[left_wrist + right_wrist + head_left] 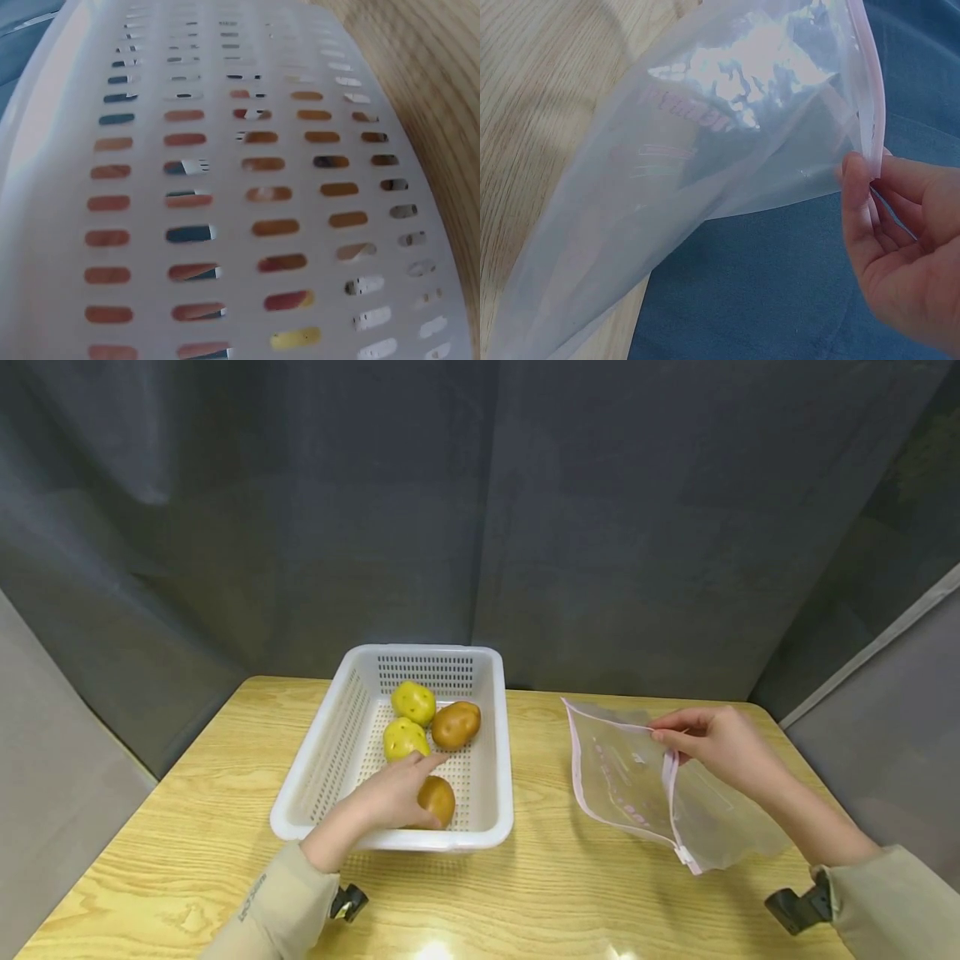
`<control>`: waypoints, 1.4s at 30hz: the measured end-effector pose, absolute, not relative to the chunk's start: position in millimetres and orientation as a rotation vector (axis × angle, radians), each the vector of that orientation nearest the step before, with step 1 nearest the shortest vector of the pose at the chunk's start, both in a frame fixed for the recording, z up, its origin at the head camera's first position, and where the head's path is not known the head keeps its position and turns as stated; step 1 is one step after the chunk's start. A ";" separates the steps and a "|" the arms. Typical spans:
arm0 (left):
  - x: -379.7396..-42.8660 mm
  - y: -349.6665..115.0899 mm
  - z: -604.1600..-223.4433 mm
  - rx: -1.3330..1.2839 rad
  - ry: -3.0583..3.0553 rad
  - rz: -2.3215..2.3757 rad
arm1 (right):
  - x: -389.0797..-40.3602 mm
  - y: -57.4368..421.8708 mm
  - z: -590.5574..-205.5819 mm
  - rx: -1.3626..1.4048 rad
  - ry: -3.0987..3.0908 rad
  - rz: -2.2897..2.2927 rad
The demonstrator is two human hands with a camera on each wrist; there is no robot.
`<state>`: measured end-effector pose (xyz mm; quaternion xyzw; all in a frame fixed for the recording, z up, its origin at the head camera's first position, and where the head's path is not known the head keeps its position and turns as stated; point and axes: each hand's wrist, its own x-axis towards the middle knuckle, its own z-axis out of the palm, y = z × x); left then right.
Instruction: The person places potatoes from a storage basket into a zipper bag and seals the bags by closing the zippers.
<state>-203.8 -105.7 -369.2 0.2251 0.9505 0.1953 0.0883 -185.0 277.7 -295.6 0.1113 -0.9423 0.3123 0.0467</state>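
Note:
In the head view my left hand (393, 793) reaches over the near wall of a white plastic basket (281, 810). Its thumb and fingers curve round a brown potato (441, 802), which shows between them. Through the slots of the basket wall (142, 217), the left wrist view shows parts of the hand and the potato. Over on the right, my right hand (712, 743) pinches the pink-edged mouth of a clear zip bag (618, 768) between thumb and fingers. That mouth gapes toward the left, and a white slider (684, 856) sits at its lower corner.
Farther back in the basket lie two yellow potatoes, one behind (413, 703) and one nearer (405, 739), plus another brown potato (456, 725). Everything is on a wooden table (540, 893), with a dark curtain (480, 527) hanging behind its back edge.

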 end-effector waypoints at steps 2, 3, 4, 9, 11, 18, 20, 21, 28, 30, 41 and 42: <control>-203.8 -105.5 -369.2 0.664 2.806 0.578 | -185.2 277.7 -295.9 0.340 -2.875 0.958; -203.8 -105.4 -369.2 0.656 2.798 0.576 | -185.3 277.6 -296.0 0.342 -2.875 0.953; -203.7 -105.3 -369.1 0.645 2.792 0.569 | -185.4 277.6 -296.1 0.345 -2.875 0.952; -203.9 -104.9 -369.7 0.618 2.775 0.538 | -185.6 277.1 -296.2 0.353 -2.872 0.946; -204.0 -104.5 -370.1 0.610 2.769 0.539 | -185.7 276.9 -296.1 0.352 -2.874 0.947; -203.9 -103.9 -372.2 0.582 2.765 0.549 | -185.7 276.6 -296.7 0.355 -2.884 0.948; -203.9 -104.1 -372.8 0.580 2.772 0.540 | -185.9 276.4 -296.8 0.355 -2.886 0.946; -203.8 -104.2 -372.9 0.581 2.776 0.538 | -185.9 276.3 -296.7 0.354 -2.888 0.947; -204.1 -105.2 -373.9 0.589 2.780 0.544 | -186.0 275.1 -295.4 0.346 -2.896 0.930; -204.2 -105.4 -373.5 0.595 2.772 0.553 | -185.6 274.4 -294.6 0.346 -2.895 0.927; -203.7 -103.7 -373.4 0.613 2.751 0.559 | -183.8 272.4 -292.1 0.355 -2.895 0.917; -203.6 -103.7 -373.4 0.608 2.751 0.561 | -183.8 272.3 -292.1 0.355 -2.895 0.914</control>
